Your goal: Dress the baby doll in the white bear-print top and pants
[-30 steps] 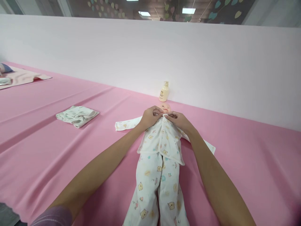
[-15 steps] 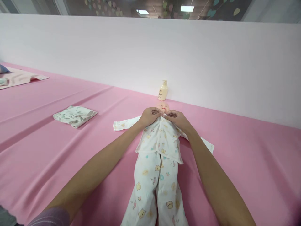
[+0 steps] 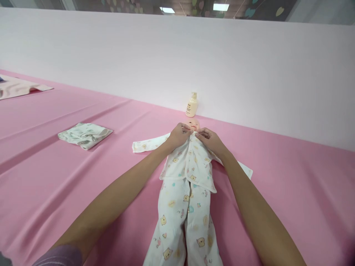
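A baby doll [image 3: 193,125] lies on its back on the pink table cover [image 3: 291,184], dressed in a white printed top [image 3: 191,162] and matching trousers [image 3: 183,221]. My left hand [image 3: 177,136] pinches the left edge of the top's collar just under the doll's chin. My right hand [image 3: 210,140] pinches the right edge of the collar, fingertips nearly touching the left hand's. Both hands hold the two front flaps together at the neck. The doll's sleeves spread out to either side.
A cream pump bottle [image 3: 192,105] stands against the white wall just behind the doll's head. A folded printed cloth [image 3: 84,134] lies to the left. At the far left edge lies a pale pink cloth [image 3: 19,87].
Both hands have stayed at the doll's collar and closed in slightly, fingertips drawn nearer under the chin. The view has shifted a little, moving everything slightly up and left.
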The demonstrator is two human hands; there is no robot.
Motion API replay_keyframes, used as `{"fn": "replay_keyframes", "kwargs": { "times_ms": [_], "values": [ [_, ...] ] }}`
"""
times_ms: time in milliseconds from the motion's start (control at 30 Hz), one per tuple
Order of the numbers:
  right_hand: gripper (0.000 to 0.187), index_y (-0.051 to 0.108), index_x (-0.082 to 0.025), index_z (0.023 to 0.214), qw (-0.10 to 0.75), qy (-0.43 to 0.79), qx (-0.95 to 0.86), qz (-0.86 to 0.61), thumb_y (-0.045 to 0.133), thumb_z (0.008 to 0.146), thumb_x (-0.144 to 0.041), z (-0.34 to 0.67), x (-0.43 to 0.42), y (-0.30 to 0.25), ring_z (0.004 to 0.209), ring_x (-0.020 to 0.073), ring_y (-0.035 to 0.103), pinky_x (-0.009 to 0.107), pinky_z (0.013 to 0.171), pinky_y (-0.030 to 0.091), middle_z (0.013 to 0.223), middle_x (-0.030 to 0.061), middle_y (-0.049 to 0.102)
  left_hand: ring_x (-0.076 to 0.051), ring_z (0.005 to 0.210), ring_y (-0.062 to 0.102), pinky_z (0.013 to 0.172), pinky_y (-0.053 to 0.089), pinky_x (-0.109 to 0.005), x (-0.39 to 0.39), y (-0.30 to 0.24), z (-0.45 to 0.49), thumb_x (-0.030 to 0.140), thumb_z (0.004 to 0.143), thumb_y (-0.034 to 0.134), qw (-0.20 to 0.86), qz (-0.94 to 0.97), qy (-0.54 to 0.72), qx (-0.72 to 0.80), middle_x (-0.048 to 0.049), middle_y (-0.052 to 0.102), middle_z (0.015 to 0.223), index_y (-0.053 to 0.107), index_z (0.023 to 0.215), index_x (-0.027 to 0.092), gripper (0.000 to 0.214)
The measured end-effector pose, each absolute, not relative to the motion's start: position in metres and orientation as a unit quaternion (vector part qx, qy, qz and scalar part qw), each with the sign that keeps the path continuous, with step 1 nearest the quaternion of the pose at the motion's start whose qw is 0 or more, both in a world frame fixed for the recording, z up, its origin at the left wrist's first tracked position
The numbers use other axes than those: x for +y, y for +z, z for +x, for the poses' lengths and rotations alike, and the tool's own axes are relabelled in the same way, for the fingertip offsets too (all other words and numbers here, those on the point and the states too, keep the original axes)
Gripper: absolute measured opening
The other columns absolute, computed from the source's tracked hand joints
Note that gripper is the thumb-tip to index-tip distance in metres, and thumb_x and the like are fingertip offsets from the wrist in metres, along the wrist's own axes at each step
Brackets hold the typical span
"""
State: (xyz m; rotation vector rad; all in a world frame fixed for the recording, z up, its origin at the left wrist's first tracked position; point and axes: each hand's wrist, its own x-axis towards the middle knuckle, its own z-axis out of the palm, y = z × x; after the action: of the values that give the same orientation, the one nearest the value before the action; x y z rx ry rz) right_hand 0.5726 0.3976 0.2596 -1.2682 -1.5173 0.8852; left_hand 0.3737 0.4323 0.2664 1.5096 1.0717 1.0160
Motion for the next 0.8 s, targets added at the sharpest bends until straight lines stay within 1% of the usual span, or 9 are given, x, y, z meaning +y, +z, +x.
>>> {"fn": "replay_keyframes", "kwargs": {
  "times_ms": [67, 133, 233, 367, 467, 567, 667, 800],
  "values": [
    [0.041, 0.076, -0.025, 0.106, 0.467, 0.373, -0.601, -0.530, 0.088, 0.084, -0.057, 0.572, 0.401, 0.258, 0.109, 0.0254, 0.073, 0.044, 0.103, 0.058, 0.112, 0.0062, 0.081, -0.021, 0.107, 0.072, 0.095, 0.052, -0.032, 0.430, 0.269, 0.374, 0.030, 0.098, 0.075, 0.502, 0.611, 0.416, 0.448, -0.0101, 0.078, 0.120, 0.060, 0.118, 0.021, 0.026],
    [0.041, 0.075, -0.026, 0.109, 0.472, 0.386, -0.582, -0.538, 0.088, 0.083, -0.055, 0.572, 0.402, 0.257, 0.110, 0.0254, 0.074, 0.043, 0.102, 0.058, 0.113, 0.0055, 0.081, -0.021, 0.107, 0.072, 0.095, 0.052, -0.032, 0.428, 0.272, 0.374, 0.030, 0.099, 0.075, 0.507, 0.606, 0.407, 0.458, -0.0109, 0.076, 0.121, 0.059, 0.118, 0.020, 0.027],
    [0.040, 0.076, -0.026, 0.108, 0.482, 0.397, -0.569, -0.536, 0.090, 0.082, -0.053, 0.569, 0.402, 0.256, 0.108, 0.0250, 0.074, 0.041, 0.099, 0.059, 0.113, 0.0059, 0.081, -0.021, 0.107, 0.071, 0.093, 0.053, -0.031, 0.427, 0.278, 0.372, 0.027, 0.100, 0.073, 0.511, 0.603, 0.394, 0.470, -0.0113, 0.075, 0.123, 0.059, 0.119, 0.020, 0.025],
    [0.043, 0.077, -0.023, 0.103, 0.494, 0.407, -0.554, -0.533, 0.096, 0.075, -0.049, 0.567, 0.401, 0.256, 0.108, 0.0239, 0.074, 0.039, 0.101, 0.059, 0.112, 0.0064, 0.081, -0.021, 0.106, 0.072, 0.091, 0.054, -0.031, 0.428, 0.284, 0.364, 0.022, 0.099, 0.073, 0.534, 0.625, 0.371, 0.432, -0.0106, 0.075, 0.121, 0.062, 0.122, 0.018, 0.025],
    [0.043, 0.079, -0.023, 0.105, 0.494, 0.417, -0.550, -0.528, 0.095, 0.076, -0.050, 0.568, 0.400, 0.256, 0.108, 0.0231, 0.074, 0.037, 0.101, 0.058, 0.114, 0.0064, 0.082, -0.022, 0.107, 0.072, 0.092, 0.056, -0.032, 0.430, 0.286, 0.359, 0.020, 0.095, 0.076, 0.551, 0.632, 0.359, 0.410, -0.0115, 0.076, 0.119, 0.066, 0.117, 0.017, 0.025],
    [0.042, 0.080, -0.024, 0.107, 0.489, 0.426, -0.544, -0.532, 0.095, 0.077, -0.048, 0.569, 0.401, 0.256, 0.111, 0.0229, 0.073, 0.035, 0.100, 0.058, 0.115, 0.0055, 0.082, -0.022, 0.107, 0.072, 0.094, 0.055, -0.033, 0.430, 0.286, 0.359, 0.019, 0.092, 0.080, 0.531, 0.639, 0.365, 0.420, -0.0114, 0.077, 0.119, 0.068, 0.114, 0.017, 0.026],
    [0.040, 0.081, -0.024, 0.106, 0.494, 0.427, -0.535, -0.536, 0.096, 0.076, -0.045, 0.569, 0.402, 0.255, 0.112, 0.0230, 0.074, 0.036, 0.102, 0.058, 0.114, 0.0050, 0.082, -0.021, 0.103, 0.071, 0.093, 0.054, -0.033, 0.429, 0.286, 0.361, 0.016, 0.089, 0.081, 0.500, 0.649, 0.374, 0.435, -0.0101, 0.078, 0.114, 0.069, 0.112, 0.017, 0.026],
    [0.038, 0.080, -0.024, 0.105, 0.508, 0.444, -0.520, -0.525, 0.096, 0.075, -0.041, 0.567, 0.403, 0.253, 0.106, 0.0223, 0.075, 0.035, 0.097, 0.061, 0.111, 0.0051, 0.083, -0.021, 0.100, 0.071, 0.089, 0.053, -0.032, 0.427, 0.285, 0.365, 0.019, 0.088, 0.082, 0.483, 0.648, 0.378, 0.452, -0.0092, 0.077, 0.110, 0.071, 0.108, 0.017, 0.023]
  ]
}}
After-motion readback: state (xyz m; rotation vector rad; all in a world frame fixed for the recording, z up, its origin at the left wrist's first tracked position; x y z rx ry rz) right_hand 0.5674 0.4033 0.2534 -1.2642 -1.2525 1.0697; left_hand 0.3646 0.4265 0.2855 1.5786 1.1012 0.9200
